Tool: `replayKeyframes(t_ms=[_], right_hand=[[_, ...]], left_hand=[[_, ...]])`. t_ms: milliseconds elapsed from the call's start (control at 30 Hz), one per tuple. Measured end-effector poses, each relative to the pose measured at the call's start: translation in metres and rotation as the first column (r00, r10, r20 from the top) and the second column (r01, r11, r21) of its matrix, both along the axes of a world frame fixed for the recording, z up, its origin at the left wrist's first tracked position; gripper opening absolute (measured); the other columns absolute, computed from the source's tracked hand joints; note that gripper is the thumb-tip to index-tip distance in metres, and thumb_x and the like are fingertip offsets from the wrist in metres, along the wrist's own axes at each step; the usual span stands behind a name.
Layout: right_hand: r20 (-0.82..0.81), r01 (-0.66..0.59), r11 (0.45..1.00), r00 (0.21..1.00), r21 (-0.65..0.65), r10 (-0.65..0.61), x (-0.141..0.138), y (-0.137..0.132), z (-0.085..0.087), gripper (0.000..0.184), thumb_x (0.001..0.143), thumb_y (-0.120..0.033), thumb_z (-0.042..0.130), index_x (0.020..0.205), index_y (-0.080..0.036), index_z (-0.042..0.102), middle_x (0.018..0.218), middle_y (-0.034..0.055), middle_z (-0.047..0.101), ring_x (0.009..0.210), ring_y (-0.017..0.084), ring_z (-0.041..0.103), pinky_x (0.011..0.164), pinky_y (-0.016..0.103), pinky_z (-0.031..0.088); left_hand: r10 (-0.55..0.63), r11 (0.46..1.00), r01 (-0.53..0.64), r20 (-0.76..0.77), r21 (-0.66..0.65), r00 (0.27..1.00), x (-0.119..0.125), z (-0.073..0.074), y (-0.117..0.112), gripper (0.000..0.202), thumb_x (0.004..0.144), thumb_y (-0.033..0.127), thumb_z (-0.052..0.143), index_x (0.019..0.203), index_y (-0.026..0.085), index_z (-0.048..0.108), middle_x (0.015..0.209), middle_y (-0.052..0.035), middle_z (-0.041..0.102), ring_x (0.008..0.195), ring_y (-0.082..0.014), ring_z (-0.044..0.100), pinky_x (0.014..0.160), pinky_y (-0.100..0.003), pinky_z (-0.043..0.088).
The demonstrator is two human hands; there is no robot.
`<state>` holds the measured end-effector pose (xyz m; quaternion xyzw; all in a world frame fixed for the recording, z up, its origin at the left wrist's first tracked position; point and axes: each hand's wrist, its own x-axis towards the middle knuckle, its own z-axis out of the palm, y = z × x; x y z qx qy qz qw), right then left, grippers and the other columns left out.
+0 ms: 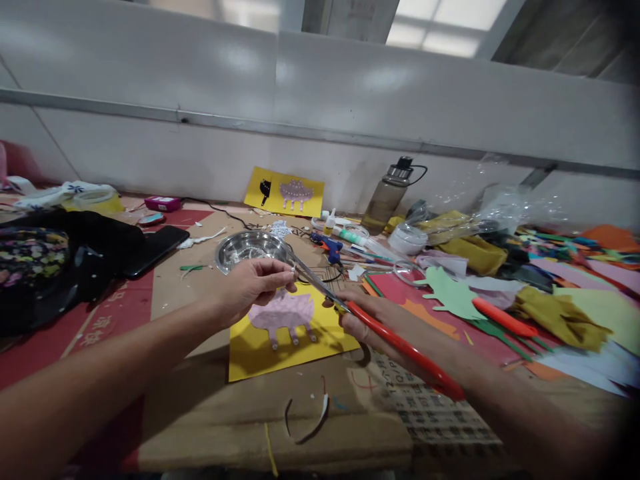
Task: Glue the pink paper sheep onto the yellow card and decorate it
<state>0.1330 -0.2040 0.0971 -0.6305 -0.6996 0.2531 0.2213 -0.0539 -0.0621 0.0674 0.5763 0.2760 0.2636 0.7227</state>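
Note:
My right hand (373,323) grips red-handled scissors (400,343), with the steel blades pointing up and left toward my left hand. My left hand (250,283) is pinched on a tiny piece at the blade tips; I cannot make out what it is. Both hands hover above a yellow sheet (260,350) that carries a pink paper sheep (283,312). Thin paper strips (310,417) lie on the cardboard in front of the sheet.
A steel bowl (240,248) stands behind my left hand. A blue glue gun (330,247), glue bottles, a water bottle (387,193) and a second yellow craft card (285,190) sit further back. Coloured paper scraps and another pair of red scissors (500,319) fill the right. A black bag (60,260) lies left.

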Motion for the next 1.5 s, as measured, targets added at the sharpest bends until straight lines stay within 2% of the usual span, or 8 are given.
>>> replayKeyframes(t_ms=[167,267,500,733,967,1167,1333,1500], right_hand=[[-0.011,0.015,0.999,1.0,-0.037,-0.015,-0.004,0.004,-0.001,0.062,0.088,-0.064,0.041,0.129,-0.021,0.056,0.12,0.0118,0.066,0.111,0.028,0.061,0.094,0.043,0.05],[0.006,0.041,0.996,0.999,-0.076,-0.04,-0.007,0.003,0.003,0.067,0.086,-0.068,0.039,0.128,-0.019,0.057,0.124,0.013,0.064,0.115,0.029,0.059,0.097,0.044,0.048],[0.009,0.011,0.999,1.0,-0.051,-0.011,-0.009,0.004,0.003,0.065,0.087,-0.066,0.037,0.129,-0.02,0.055,0.128,0.0128,0.062,0.117,0.028,0.058,0.1,0.043,0.046],[0.088,0.091,0.993,0.993,-0.079,-0.084,-0.01,0.006,0.0,0.064,0.086,-0.062,0.043,0.127,-0.016,0.056,0.128,0.0153,0.06,0.118,0.031,0.056,0.1,0.047,0.044],[0.082,0.045,0.998,0.996,-0.041,-0.042,-0.007,0.006,-0.007,0.066,0.086,-0.063,0.041,0.129,-0.015,0.053,0.126,0.0161,0.06,0.113,0.03,0.058,0.097,0.047,0.046],[0.065,0.038,0.999,0.997,0.011,-0.039,-0.009,0.008,-0.008,0.061,0.086,-0.062,0.043,0.125,-0.017,0.058,0.125,0.0149,0.061,0.114,0.029,0.058,0.098,0.045,0.046],[0.072,0.013,1.0,0.997,0.02,-0.014,-0.01,0.009,-0.009,0.051,0.089,-0.055,0.044,0.121,-0.019,0.061,0.116,0.0125,0.066,0.105,0.027,0.061,0.091,0.041,0.05],[0.114,0.021,0.999,0.993,0.034,-0.025,-0.005,0.008,-0.013,0.045,0.089,-0.051,0.048,0.119,-0.022,0.063,0.117,0.0098,0.066,0.106,0.027,0.061,0.089,0.039,0.05]], left_hand=[[-0.087,0.995,0.088,-0.033,0.052,0.996,-0.002,-0.003,0.0,0.029,0.064,0.035,0.079,0.075,0.012,0.066,0.064,-0.0032,0.067,0.041,-0.0023,0.033,0.04,-0.019,0.019],[-0.095,0.993,0.097,-0.031,0.064,0.995,-0.003,-0.003,0.0,0.026,0.066,0.033,0.078,0.076,0.012,0.067,0.064,-0.0029,0.067,0.042,-0.0027,0.034,0.041,-0.019,0.021],[-0.126,0.983,0.136,-0.089,0.124,0.988,-0.004,-0.003,0.002,0.021,0.072,0.033,0.073,0.075,0.013,0.069,0.068,-0.0036,0.068,0.043,-0.0029,0.034,0.041,-0.019,0.02],[-0.096,0.985,0.11,-0.105,0.13,0.99,-0.004,-0.006,0.004,0.019,0.071,0.032,0.073,0.075,0.014,0.07,0.068,-0.0044,0.069,0.042,-0.0032,0.034,0.042,-0.019,0.023],[-0.081,0.989,0.094,-0.116,0.111,0.99,-0.005,-0.005,0.005,0.023,0.067,0.034,0.076,0.072,0.013,0.069,0.066,-0.0045,0.069,0.041,-0.0032,0.032,0.041,-0.019,0.021],[-0.104,0.987,0.115,-0.102,0.111,0.989,-0.005,-0.004,0.005,0.018,0.069,0.031,0.073,0.07,0.014,0.069,0.065,-0.0033,0.067,0.042,-0.0031,0.032,0.042,-0.02,0.02],[-0.099,0.987,0.111,-0.105,0.113,0.99,-0.007,-0.006,0.008,0.019,0.07,0.031,0.073,0.073,0.013,0.07,0.066,-0.0037,0.067,0.042,-0.0029,0.032,0.042,-0.02,0.019],[-0.165,0.983,0.174,-0.116,0.066,0.979,-0.009,-0.008,0.012,0.019,0.071,0.031,0.073,0.072,0.013,0.069,0.067,-0.0042,0.066,0.043,-0.0028,0.031,0.042,-0.02,0.017]])
